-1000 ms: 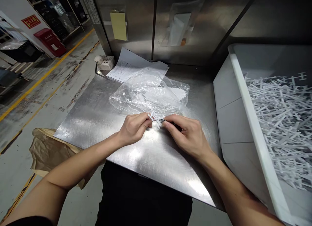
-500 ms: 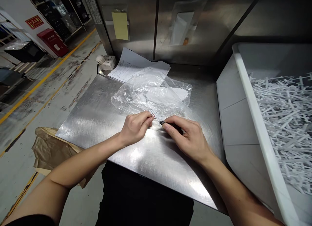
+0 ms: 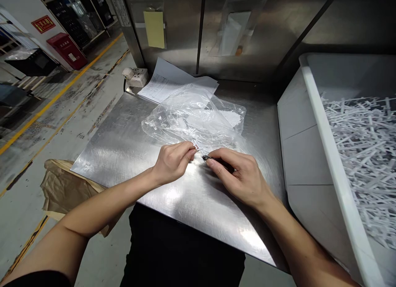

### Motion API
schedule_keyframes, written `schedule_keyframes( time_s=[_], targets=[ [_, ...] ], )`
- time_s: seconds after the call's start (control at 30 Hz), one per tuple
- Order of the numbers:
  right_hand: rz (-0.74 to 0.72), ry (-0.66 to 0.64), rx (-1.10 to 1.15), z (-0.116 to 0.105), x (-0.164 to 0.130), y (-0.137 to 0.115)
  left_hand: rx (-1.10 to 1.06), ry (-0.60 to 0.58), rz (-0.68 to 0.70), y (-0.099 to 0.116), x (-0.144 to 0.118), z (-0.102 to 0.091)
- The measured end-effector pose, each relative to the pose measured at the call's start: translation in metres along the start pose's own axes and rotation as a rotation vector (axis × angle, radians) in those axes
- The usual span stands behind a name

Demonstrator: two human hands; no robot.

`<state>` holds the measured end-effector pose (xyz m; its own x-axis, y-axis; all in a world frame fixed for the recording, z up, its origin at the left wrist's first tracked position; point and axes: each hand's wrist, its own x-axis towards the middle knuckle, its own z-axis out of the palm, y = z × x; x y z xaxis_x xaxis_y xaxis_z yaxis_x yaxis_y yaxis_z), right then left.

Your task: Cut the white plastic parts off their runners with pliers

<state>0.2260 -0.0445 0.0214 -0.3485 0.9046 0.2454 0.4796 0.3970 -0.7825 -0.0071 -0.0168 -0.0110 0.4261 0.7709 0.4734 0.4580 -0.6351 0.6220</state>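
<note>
Two bare forearms reach forward over a shiny steel worktop (image 3: 130,142). The left hand (image 3: 171,161) is curled, fingertips pinching a small white plastic piece (image 3: 194,145). Just beside it, the right hand (image 3: 243,175) pinches a slim dark tool (image 3: 213,159), its tip near the piece. Behind both lies a crumpled clear plastic bag (image 3: 194,118), then printed papers (image 3: 167,83). On the right stands a white bin (image 3: 312,114) of white plastic strips (image 3: 365,147).

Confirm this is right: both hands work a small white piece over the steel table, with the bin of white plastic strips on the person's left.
Wrong side. The head view shows the bin of white plastic strips on the person's right. Left hand and right hand do work the small white piece over the steel table.
</note>
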Motion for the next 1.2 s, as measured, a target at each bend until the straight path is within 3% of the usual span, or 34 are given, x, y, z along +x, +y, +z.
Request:
schedule_keyframes(
  time_s=[0.23, 0.63, 0.8, 0.97, 1.2],
  targets=[
    [0.014, -0.001, 0.022, 0.002, -0.001, 0.001, 0.014, 0.008, 0.013, 0.000, -0.001, 0.000],
    [0.282, -0.015, 0.245, 0.015, -0.001, 0.008, 0.001, -0.055, -0.078, 0.000, -0.002, 0.003],
    [0.301, 0.014, 0.313, 0.010, 0.002, 0.005, -0.023, -0.056, -0.085, 0.002, -0.001, 0.002],
    [0.248, 0.150, 0.231, 0.006, 0.002, 0.009, 0.012, -0.039, 0.072, 0.000, -0.002, 0.004],
    [0.187, 0.159, 0.149, 0.011, 0.002, 0.011, 0.048, -0.044, 0.255, 0.001, -0.003, 0.004]
  ],
)
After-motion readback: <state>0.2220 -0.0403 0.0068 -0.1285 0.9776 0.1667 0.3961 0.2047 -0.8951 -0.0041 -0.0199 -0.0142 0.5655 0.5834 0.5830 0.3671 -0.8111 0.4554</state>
